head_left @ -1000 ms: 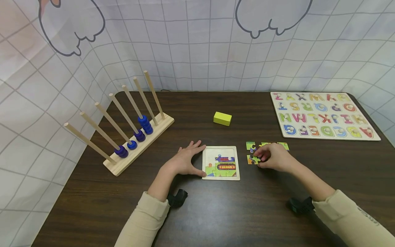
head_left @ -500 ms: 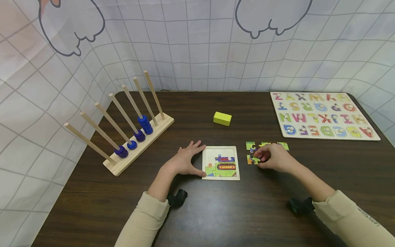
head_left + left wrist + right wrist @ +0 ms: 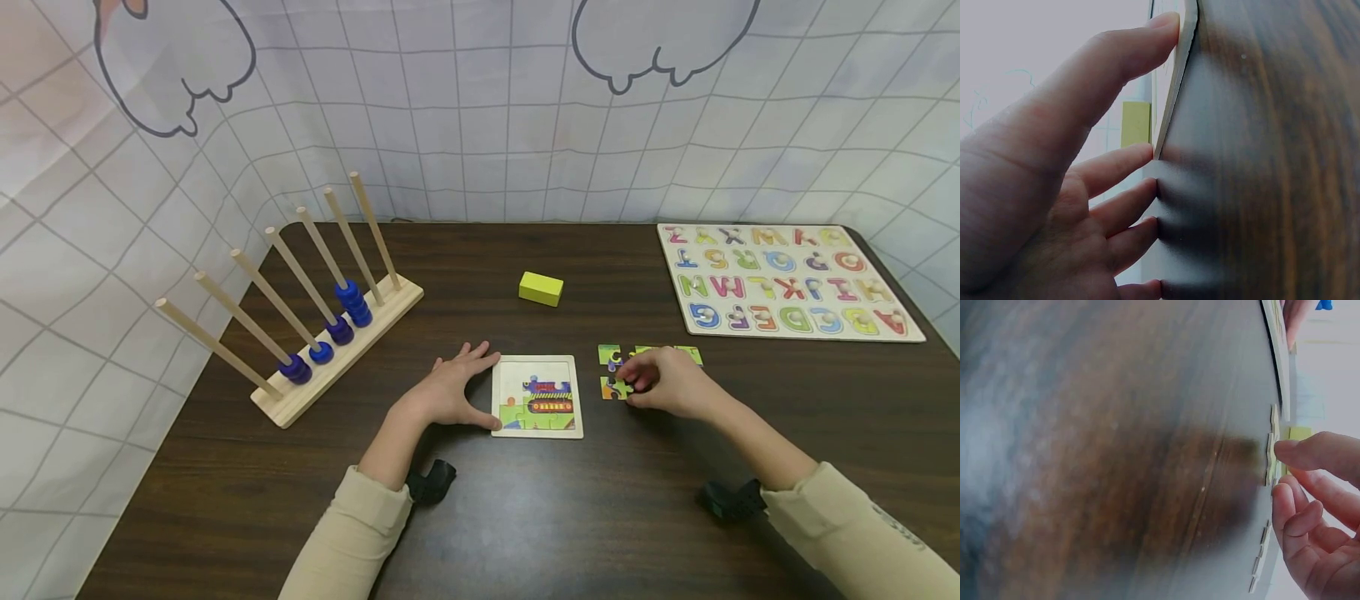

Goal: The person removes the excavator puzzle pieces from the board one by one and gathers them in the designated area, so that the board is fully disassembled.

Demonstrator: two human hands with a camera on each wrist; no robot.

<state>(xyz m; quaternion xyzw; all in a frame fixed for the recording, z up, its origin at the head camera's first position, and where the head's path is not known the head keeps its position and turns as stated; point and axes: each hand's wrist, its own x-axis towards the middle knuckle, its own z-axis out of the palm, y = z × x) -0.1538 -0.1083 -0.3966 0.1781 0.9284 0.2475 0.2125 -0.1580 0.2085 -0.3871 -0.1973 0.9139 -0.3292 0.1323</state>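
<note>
My left hand point(image 3: 442, 392) lies with fingers spread at the left side of a square wooden puzzle tray point(image 3: 501, 392). Its thumb touches the tray's near left corner; the index fingertip is at the far left corner. Inside the tray, fitted pieces point(image 3: 550, 407) form a tracked vehicle on green ground, while the upper part of the recess is bare. To the right, my right hand point(image 3: 672, 383) has thumb and index finger on a green and orange jigsaw piece point(image 3: 621, 389). The thumb tip also meets a piece point(image 3: 1270, 459) in the right wrist view. My hand partly covers the pieces behind.
Loose jigsaw pieces point(image 3: 609, 354) lie in a row beyond my right hand. A yellow block point(image 3: 540, 288) sits behind the tray. At left stands a peg rack point(image 3: 337, 354) with blue rings; an alphabet board point(image 3: 787, 282) lies back right. Fabric walls point(image 3: 480, 125) surround the table.
</note>
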